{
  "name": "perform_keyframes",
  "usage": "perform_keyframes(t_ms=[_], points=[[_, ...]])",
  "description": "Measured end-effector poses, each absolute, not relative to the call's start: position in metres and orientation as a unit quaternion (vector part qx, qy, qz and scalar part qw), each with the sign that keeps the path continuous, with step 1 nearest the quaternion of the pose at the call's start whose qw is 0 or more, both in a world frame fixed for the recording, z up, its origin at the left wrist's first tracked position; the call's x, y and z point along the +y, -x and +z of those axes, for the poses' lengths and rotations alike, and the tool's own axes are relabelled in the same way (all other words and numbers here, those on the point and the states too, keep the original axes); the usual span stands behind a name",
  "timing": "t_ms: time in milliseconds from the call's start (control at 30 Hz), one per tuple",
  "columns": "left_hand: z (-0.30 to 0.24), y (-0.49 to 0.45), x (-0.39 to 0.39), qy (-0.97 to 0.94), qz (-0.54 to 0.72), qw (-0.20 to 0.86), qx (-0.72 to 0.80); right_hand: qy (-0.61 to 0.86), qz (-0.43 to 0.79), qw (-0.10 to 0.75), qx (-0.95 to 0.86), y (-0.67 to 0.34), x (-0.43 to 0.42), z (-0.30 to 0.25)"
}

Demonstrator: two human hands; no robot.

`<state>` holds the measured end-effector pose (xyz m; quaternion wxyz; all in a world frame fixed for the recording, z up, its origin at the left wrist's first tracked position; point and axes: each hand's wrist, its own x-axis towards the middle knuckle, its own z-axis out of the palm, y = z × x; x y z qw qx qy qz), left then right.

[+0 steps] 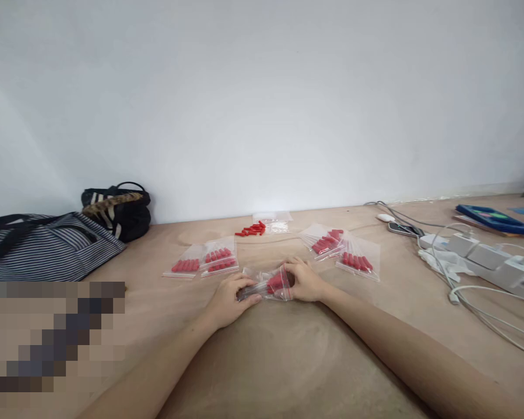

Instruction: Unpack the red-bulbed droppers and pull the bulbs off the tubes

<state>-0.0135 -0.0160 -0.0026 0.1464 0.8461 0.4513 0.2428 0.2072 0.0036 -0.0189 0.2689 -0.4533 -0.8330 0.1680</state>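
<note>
A clear plastic zip bag [264,288] is between my two hands at the middle of the table, with red pieces [277,283] showing inside its right part. My left hand [232,299] grips the left end of the bag between thumb and fingers. At the right end, beside the red zip strip, my right hand [304,279] pinches the bag; its fingertips are partly hidden. Small red cylindrical pieces [253,230] lie in a loose pile beyond my hands, next to a stack of flat clear bags [276,224].
Filled zip bags [186,262] lie to the left, and more filled zip bags [353,259] to the right. A striped bag [56,247] and a black bag [131,215] stand far left. Power strip with chargers [491,259], white cables [475,288], phone [405,229] and blue case [498,220] occupy the right.
</note>
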Motion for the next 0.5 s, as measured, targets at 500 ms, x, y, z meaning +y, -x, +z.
perform_keyframes(t_ms=[500], points=[[-0.005, 0.018, -0.015, -0.868, 0.199, 0.069, 0.450, 0.417, 0.249, 0.328, -0.810, -0.219, 0.010, -0.024]])
